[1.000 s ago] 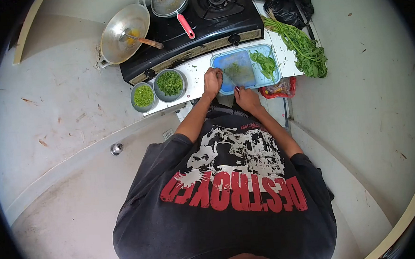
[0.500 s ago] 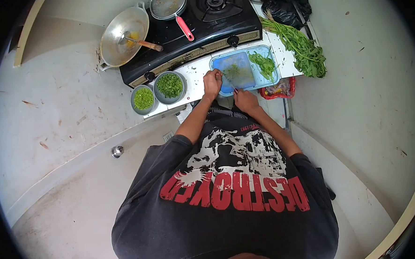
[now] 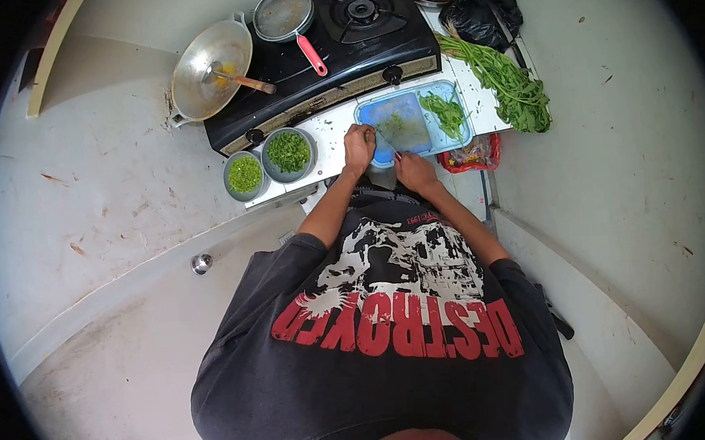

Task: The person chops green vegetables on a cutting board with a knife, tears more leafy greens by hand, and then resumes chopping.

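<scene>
My right hand is closed round a knife, whose thin blade points up and left over a blue cutting board. My left hand rests at the board's left edge with its fingers curled together; what they hold is hidden. Chopped green bits lie on the board close to the blade. Under the board is a light blue tray, and cut leafy greens are heaped on its right side.
Left of the tray stand a bowl of chopped dark greens and a bowl of lighter chopped greens. Behind is a black stove with a wok and a red-handled strainer. A leafy bunch and red basket are right.
The view has shifted slightly. Both hands stay at the board in nearly the same places, with only a small change at the knife.
</scene>
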Demonstrator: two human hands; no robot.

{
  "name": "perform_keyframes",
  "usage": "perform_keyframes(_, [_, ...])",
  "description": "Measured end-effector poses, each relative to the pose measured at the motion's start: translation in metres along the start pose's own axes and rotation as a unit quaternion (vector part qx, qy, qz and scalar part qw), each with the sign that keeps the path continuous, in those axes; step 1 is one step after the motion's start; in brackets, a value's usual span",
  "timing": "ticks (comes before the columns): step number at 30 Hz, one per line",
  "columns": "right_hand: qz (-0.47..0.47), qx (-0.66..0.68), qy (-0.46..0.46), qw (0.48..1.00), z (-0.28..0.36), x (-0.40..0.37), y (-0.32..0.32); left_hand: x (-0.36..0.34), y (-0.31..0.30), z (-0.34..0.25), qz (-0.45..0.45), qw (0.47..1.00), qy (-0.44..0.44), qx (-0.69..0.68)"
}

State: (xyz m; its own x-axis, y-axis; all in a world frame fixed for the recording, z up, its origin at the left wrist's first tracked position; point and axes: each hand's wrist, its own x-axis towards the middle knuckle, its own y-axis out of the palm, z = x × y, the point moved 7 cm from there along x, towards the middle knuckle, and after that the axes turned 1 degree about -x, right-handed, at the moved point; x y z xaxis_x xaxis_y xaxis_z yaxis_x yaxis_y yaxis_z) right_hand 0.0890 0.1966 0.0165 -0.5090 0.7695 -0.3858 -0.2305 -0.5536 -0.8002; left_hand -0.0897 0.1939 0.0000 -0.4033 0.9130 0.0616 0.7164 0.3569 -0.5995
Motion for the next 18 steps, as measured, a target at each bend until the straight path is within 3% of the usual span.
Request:
perform_keyframes(3, [-0.010,-0.001,0.005,1.000,-0.005,-0.002,0.000,0.000,0.002,0.003,0.002,1.000,-0.029,-0.009])
perform_keyframes(18, [0.009,0.001,-0.006,1.000,-0.001,-0.006,0.004,0.001,0.000,0.000,-0.009,1.000,-0.001,-0.001])
